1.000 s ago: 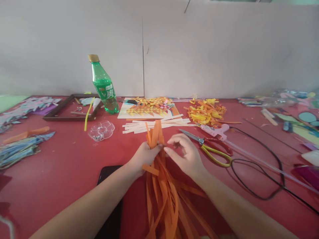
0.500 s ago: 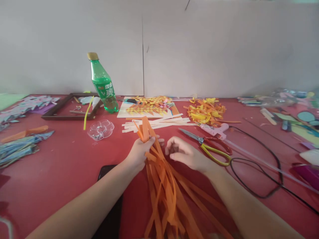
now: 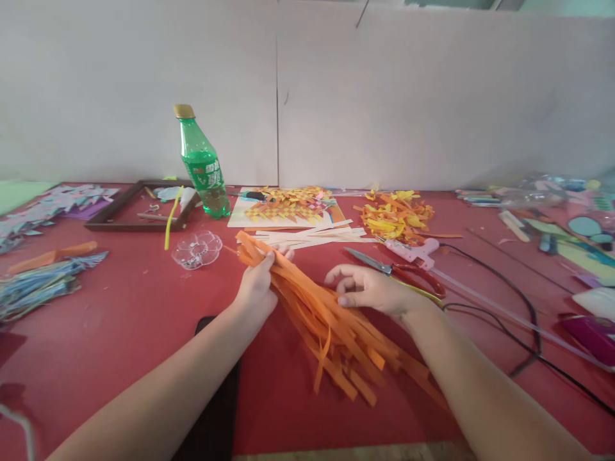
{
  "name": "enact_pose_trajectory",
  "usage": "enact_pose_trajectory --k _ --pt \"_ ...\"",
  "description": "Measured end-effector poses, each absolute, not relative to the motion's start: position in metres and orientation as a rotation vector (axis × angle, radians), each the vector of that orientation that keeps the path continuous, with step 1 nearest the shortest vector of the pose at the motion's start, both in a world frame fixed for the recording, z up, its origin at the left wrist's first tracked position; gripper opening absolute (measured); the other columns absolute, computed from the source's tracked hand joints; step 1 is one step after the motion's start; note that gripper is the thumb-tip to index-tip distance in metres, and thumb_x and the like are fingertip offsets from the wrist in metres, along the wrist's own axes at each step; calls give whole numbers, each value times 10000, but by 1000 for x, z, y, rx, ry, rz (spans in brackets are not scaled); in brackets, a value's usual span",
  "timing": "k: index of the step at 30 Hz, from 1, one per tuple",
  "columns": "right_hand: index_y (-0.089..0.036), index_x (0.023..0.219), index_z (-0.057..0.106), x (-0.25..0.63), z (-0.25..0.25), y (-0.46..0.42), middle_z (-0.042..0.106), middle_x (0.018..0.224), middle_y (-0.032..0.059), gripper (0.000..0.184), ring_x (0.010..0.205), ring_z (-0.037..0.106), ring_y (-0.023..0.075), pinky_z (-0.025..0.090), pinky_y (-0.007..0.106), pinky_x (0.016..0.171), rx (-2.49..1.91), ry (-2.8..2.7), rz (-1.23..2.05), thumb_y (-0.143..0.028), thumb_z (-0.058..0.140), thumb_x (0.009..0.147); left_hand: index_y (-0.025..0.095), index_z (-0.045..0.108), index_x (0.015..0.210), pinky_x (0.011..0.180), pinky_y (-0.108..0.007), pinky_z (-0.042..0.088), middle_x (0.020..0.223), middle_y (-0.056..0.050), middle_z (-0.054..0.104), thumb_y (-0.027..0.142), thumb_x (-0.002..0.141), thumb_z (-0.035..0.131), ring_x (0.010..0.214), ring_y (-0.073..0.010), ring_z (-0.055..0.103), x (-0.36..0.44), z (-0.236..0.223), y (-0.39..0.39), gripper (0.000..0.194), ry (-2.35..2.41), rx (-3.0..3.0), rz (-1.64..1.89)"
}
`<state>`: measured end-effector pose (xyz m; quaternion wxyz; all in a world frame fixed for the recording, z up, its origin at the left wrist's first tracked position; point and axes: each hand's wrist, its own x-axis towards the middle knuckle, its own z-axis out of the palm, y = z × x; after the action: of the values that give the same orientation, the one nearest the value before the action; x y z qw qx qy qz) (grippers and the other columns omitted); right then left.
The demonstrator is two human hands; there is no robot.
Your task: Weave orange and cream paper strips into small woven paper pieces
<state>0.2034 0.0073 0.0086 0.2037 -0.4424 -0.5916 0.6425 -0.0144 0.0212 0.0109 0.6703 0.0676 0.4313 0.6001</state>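
Left hand (image 3: 257, 283): gripping orange strips (image 3: 327, 314) | right hand (image 3: 371, 291): half-open beside them (contact unclear)

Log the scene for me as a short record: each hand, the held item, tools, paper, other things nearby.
Left hand: gripping the orange strips near their far end
Right hand: loosely curled beside the bundle; contact unclear
Held item: long strips, loose ends fanned toward the near right
Tools: scissors and pink glue gun, both beyond the right hand
Paper: cream strips beyond the left hand; yellow-and-orange pile to their right
Far left: green bottle beside brown frame
Surface: red table
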Motion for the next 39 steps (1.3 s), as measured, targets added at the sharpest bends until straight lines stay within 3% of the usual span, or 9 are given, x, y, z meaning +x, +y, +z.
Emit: enact_pose_trajectory --k 3,7,14,20,25,28,33,39 --pt "-187 990 599 208 7 10 558 662 -67 440 563 481 71 355 216 558 -1297 -1495 1677 -433 797 683 164 617 1168 781 -170 555 1127 -96 721 111 951 475 935 -124 713 -18 11 25 264 944 102 1429" --pt "-193 947 598 211 4 14 590 656 -44 434 528 508 82 362 220 507 -1312 -1277 1617 -439 813 661 194 597 1213 744 -160 553 1136 -83 717 134 971 442 914 -117 713 -21 10 26 293 924 44 1459" --pt "-185 763 615 215 3 26 577 622 -37 325 524 488 72 342 210 467 -1144 -959 1402 -336 851 599 174 591 1193 719 -141 558 997 -57 742 147 980 430 657 -62 683 -23 9 29 269 839 -48 1433" --pt "-252 801 614 222 2 35 608 721 -44 313 620 554 105 443 250 532 -1051 -844 1256 -290 829 577 100 602 1186 559 -77 529 800 -45 721 85 967 408 502 -36 624 -23 25 23 292 678 -141 1253" --pt "-267 811 627 222 1 37 596 716 -49 310 608 552 108 485 279 582 -1016 -792 1231 -267 831 578 66 618 1127 463 -66 490 778 -70 702 64 968 365 452 -27 602 -22 37 14 298 647 -130 986" --pt "-271 827 632 216 4 33 597 712 -43 311 605 547 113 479 282 573 -1021 -851 1281 -303 830 590 41 642 1016 493 -95 508 759 -93 702 46 931 442 471 -49 619 -19 30 12 217 801 49 859" --pt "-241 862 621 191 4 18 622 715 -45 378 583 562 105 489 276 598 -1060 -933 1424 -302 849 567 71 676 944 660 -246 587 823 -124 742 76 875 529 672 -169 716 -12 15 11 162 921 229 901" --pt "-206 879 628 163 -7 -4 669 846 -5 326 795 635 130 511 275 763 -1146 -1057 1427 -310 825 641 78 713 953 826 -316 576 912 -140 758 66 827 546 792 -212 730 -9 20 6 209 917 420 933"
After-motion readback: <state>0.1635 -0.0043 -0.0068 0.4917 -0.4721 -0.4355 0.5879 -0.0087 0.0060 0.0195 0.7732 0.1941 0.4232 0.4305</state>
